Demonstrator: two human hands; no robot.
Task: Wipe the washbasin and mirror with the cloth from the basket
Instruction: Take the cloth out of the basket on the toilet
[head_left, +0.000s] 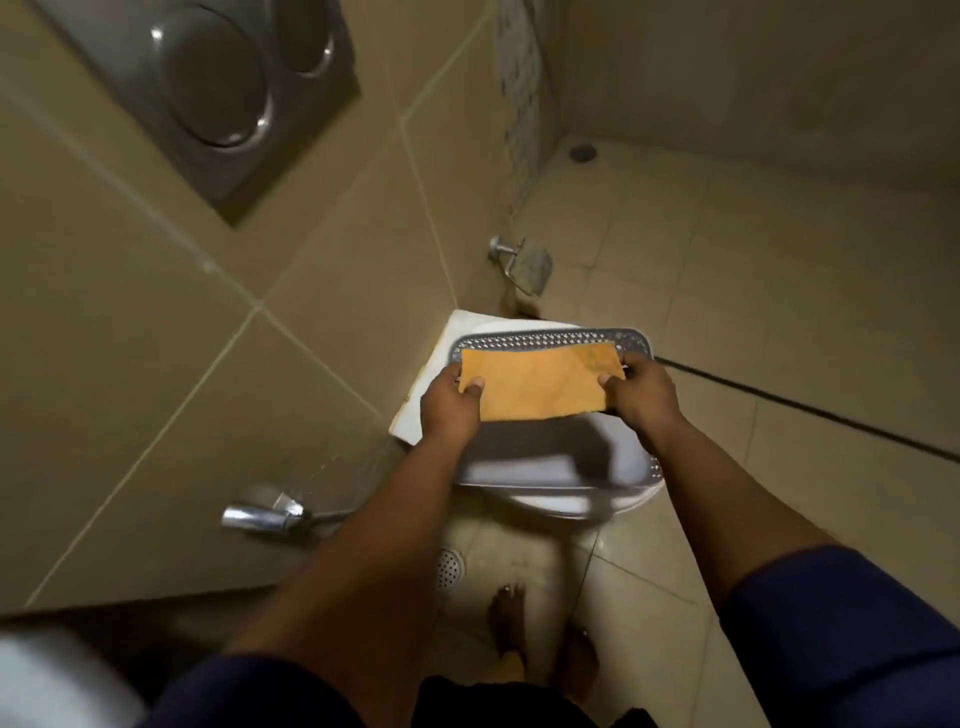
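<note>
An orange cloth (540, 384) is stretched flat between my two hands over a grey perforated basket (550, 340). My left hand (449, 408) pinches the cloth's left edge and my right hand (641, 392) pinches its right edge. The basket rests on a white toilet (426, 384) against the tiled wall. The cloth's shadow falls inside the basket. Neither the washbasin nor the mirror is in view.
A steel flush plate (208, 88) is set in the beige tiled wall at the upper left. A chrome health-faucet holder (265, 517) and a small wall fitting (524, 262) stick out of the wall. A floor drain (449, 569) and my bare feet (511, 623) are below.
</note>
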